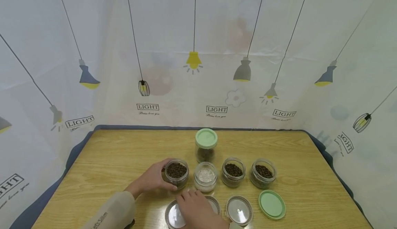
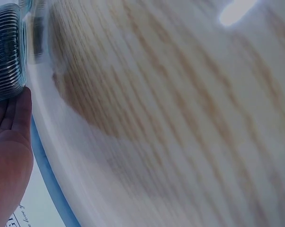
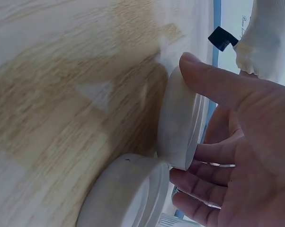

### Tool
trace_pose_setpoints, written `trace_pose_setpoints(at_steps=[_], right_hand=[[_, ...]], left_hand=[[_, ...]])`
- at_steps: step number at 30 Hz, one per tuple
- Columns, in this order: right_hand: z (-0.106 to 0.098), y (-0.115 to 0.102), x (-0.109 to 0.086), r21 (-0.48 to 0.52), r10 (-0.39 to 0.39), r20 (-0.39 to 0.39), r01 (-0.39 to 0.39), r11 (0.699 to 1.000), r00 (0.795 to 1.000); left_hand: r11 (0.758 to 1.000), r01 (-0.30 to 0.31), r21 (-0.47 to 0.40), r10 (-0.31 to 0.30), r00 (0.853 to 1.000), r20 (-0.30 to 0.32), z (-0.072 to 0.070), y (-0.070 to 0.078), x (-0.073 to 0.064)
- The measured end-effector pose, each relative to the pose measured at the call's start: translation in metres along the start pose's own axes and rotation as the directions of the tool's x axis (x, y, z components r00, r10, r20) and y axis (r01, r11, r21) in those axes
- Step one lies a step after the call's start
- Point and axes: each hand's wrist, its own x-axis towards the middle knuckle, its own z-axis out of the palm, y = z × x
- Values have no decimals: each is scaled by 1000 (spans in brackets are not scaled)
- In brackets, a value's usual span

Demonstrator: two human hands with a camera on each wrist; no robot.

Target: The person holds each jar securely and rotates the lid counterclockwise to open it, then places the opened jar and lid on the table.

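Note:
My left hand (image 1: 156, 176) grips a small open glass jar (image 1: 176, 171) of dark brown beans, thumb in front and fingers behind. The left wrist view shows the jar's ribbed side (image 2: 6, 52) against those fingers. My right hand (image 1: 196, 208) is low over the table and covers part of a round lid (image 1: 175, 217) with a clear centre. In the right wrist view, thumb and fingers hold the pale rim of that lid (image 3: 175, 123). A second lid (image 3: 123, 194) lies beside it. Just right of the left hand's jar stands an open jar (image 1: 205, 176) of whitish grains.
Two more open jars of beans, one nearer (image 1: 233, 172) and one at the far right (image 1: 263, 173), continue the row. Behind it stands a jar with a green lid (image 1: 206, 139). A clear-centred lid (image 1: 239, 210) and a green lid (image 1: 272, 205) lie in front. Printed cloth (image 1: 173, 94) surrounds the wooden table (image 1: 124, 146).

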Motion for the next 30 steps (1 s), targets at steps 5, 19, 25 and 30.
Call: trace_pose_setpoints(at_steps=[5,19,25,30], right_hand=[[5,2,-1,7,-8,-12,8,1000,1000],[9,2,2,75,26,28,-28,997,999],[10,2,1,100,28,30,-31,994,999],[12,2,0,77,20,-12,-19,997,1000]], left_hand=[[1000,8,-10,-8,1000,9,1,1,-1],[1000,13,-24,-13,1000,20,1,3,-2],[999,25,-21,-25,999,21,3,0,-2],[999,34,-21,-34,999,21,5,-1,-3]])
